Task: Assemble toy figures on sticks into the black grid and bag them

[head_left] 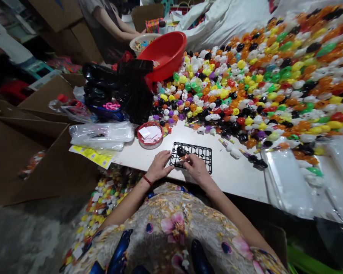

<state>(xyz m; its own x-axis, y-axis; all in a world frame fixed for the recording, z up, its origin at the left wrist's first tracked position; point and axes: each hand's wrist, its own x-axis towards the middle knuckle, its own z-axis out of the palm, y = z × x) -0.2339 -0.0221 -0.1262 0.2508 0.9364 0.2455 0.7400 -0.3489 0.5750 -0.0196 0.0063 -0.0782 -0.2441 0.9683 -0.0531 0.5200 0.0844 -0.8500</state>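
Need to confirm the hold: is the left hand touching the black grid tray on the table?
Touching. In the head view, the left hand lies flat on the white table with its fingertips meeting the left edge of the black grid tray; no gap shows.

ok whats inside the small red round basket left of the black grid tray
The small red round basket holds a loose stack of white paper slips. They cover its bottom, so anything beneath is hidden.
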